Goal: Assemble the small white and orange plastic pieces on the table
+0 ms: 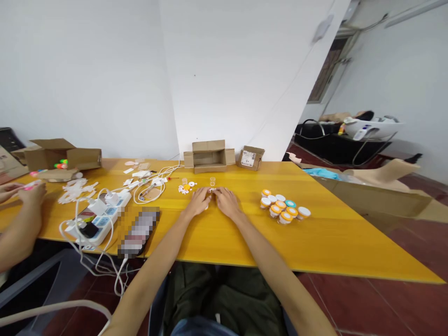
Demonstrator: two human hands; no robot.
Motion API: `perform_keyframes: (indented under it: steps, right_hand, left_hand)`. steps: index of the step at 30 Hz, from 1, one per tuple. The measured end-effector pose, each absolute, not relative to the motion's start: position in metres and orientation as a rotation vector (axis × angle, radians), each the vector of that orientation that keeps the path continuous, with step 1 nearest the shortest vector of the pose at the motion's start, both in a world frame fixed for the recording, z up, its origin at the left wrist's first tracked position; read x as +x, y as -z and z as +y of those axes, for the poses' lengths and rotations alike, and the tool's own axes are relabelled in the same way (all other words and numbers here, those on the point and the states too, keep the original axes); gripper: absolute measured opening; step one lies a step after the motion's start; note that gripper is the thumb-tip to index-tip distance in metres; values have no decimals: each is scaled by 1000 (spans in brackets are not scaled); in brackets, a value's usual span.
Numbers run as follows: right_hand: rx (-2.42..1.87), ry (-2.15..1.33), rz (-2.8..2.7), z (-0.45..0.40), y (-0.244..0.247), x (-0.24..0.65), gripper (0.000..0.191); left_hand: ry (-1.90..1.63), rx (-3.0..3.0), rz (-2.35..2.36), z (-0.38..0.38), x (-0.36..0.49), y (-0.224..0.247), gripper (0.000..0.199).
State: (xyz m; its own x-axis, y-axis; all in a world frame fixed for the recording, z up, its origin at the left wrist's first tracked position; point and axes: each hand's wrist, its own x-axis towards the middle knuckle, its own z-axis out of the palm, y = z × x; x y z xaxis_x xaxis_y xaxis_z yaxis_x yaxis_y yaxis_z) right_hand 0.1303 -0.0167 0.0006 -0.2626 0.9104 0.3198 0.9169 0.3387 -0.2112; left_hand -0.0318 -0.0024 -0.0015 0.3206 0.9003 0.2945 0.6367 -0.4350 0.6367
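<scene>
My left hand [199, 202] and my right hand [227, 200] meet over the middle of the table [217, 238]. Their fingertips close on a small white piece [211, 190], which they mostly cover; its exact kind cannot be made out. Just beyond the fingers stands a small clear plastic cup [213, 181]. Left of it lies a scatter of small white and yellow ring-like parts [185, 188]. Off to the right of my right hand is a group of small clear jars with orange, white and teal lids [280, 205].
An open cardboard box [209, 158] and a smaller carton [250, 157] stand against the wall. A phone [138, 233], a power strip [105, 217] and white cables [154, 189] lie to the left. At far left, another person's hands [32, 193] hold something pink and white.
</scene>
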Motion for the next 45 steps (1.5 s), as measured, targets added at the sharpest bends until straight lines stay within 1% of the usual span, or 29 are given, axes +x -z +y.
perform_keyframes:
  steps: [7,15,33,40,45]
  right_hand:
    - [-1590,38,-2224,-16,0,130,44]
    - [-1594,57,-2215,-15,1,130,43]
    - [-1597,86,-2217,-17,6,129,44]
    - [-1552,107,-2208,-22,5,128,39]
    - [-1359,39,-2202,-26,2,128,34]
  left_hand:
    - [-893,2208,1359,1,-33,5,32]
    - [-936,2256,1308,10,-35,13,23]
    - [-947,2238,1254,12,-33,14,29]
    - [-1053,2170,1285,3,-31,6,20]
    - [-1244,2016,1376,4,-33,1,20]
